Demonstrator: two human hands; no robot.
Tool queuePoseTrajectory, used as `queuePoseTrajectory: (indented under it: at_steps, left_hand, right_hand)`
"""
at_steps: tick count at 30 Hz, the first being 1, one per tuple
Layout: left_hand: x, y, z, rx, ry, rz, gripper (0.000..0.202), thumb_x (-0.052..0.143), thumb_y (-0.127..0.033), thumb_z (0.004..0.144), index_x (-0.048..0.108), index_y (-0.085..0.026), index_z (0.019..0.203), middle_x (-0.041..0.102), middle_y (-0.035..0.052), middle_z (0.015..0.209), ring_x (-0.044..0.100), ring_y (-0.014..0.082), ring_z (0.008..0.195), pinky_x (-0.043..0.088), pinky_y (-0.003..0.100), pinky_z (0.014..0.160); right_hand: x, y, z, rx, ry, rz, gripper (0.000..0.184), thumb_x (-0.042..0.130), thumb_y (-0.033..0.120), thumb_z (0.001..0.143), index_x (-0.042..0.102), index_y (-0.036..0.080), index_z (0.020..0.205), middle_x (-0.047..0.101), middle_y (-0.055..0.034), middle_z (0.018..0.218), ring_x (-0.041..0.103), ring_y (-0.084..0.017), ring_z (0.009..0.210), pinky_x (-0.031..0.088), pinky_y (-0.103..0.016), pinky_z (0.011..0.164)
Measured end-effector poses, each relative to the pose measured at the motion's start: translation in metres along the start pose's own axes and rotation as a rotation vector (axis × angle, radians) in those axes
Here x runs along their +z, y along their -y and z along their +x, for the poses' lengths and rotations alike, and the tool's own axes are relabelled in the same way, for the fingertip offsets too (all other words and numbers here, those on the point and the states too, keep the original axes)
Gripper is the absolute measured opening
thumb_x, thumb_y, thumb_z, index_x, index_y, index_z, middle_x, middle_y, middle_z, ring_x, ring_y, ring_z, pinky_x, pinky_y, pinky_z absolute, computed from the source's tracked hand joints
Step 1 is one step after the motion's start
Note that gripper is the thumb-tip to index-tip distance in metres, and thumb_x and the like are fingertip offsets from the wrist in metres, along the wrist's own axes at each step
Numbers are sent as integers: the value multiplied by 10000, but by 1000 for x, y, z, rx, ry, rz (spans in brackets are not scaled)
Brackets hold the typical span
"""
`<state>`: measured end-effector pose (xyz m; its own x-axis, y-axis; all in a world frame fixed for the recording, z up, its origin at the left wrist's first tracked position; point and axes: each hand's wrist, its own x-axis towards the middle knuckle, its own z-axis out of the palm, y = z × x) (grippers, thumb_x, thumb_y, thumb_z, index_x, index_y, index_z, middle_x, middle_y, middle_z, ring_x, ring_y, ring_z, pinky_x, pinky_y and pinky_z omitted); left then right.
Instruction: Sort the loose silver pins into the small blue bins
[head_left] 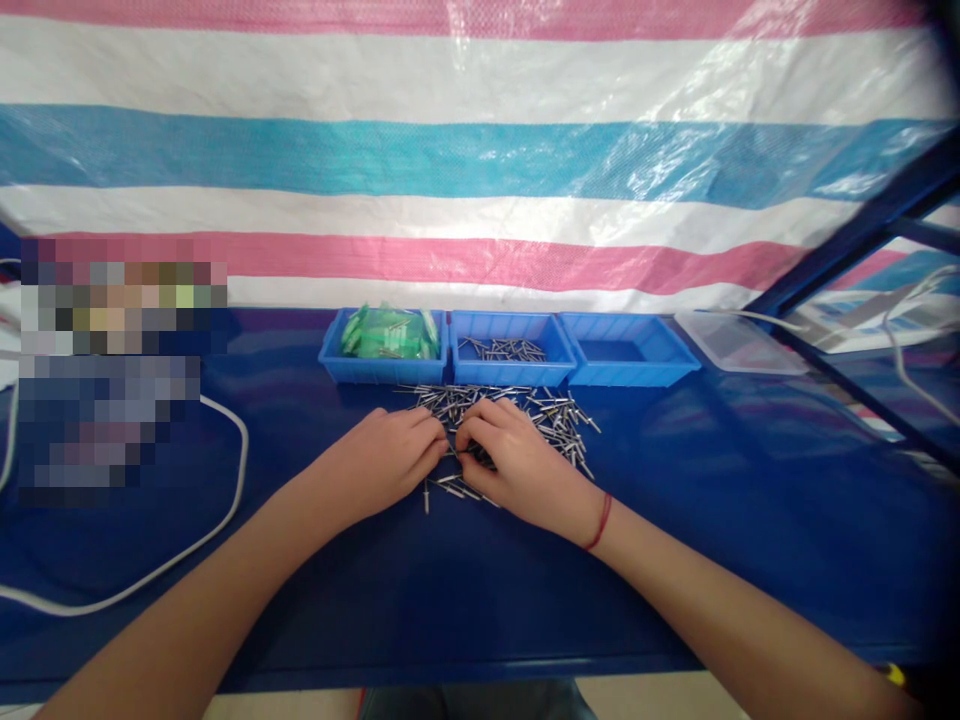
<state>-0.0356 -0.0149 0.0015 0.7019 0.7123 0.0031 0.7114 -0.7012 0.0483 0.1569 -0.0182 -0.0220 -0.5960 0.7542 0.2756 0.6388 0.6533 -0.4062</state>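
Note:
A loose pile of blind rivets (559,425), thin pins with silvery bodies, is spread over the blue table. My left hand (401,450) rests at the pile's left side with its fingers curled together; what they hold, if anything, is hidden. Close beside it, my right hand (510,455) is over the rivets. Its thumb and forefinger pinch at a thin dark piece that looks like a rivet. The fingertips of both hands nearly meet. A few rivets lie in front of the hands, on the near side of the pile.
Behind the pile stand a blue bin with green plastic packets (386,335), a middle bin (514,372) with some rivets, and a right bin (634,373). A clear plastic lid (742,342) lies farther right. A white cable (244,450) loops at left; striped sheeting (420,155) hangs behind.

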Motion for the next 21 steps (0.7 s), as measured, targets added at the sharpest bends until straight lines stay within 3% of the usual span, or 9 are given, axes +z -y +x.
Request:
queuePoseTrajectory:
  at_steps: [5, 12, 17, 21]
  left_hand:
    - [-2, 3, 0, -18, -2, -31, 281, 357, -242, 981, 606, -158, 883, 628, 33, 860, 594, 149, 736, 369, 266, 611]
    - [3, 0, 0, -60, -30, -98, 207, 503, -365, 919, 605, -187, 946, 615, 13, 859, 603, 150, 711, 408, 265, 628]
    - [4, -1, 1, -59, -46, -56, 183, 453, -243, 931, 607, -167, 866, 588, 31, 863, 587, 147, 702, 412, 266, 620]
    - [-5, -1, -1, -97, -104, -74, 200, 414, -226, 936, 594, -163, 874, 556, 31, 863, 569, 150, 711, 418, 275, 642]
  right_hand:
    - [-2, 0, -1, 7, -5, -46, 85, 528, 103, 808, 584, 167, 808, 576, -61, 875, 469, -204, 853, 389, -351, 803]
    - [-2, -5, -3, -13, -22, -62, 128, 508, 122, 830, 621, 179, 848, 586, -65, 900, 476, -211, 875, 390, -366, 815]
    - [-2, -7, -3, -34, -38, -71, 138, 515, 143, 844, 640, 188, 882, 598, -72, 894, 490, -216, 877, 396, -373, 812]
    - [-3, -8, -3, 2, -92, -4, 200, 500, 77, 809, 640, 188, 899, 619, -68, 902, 514, -218, 879, 413, -372, 813]
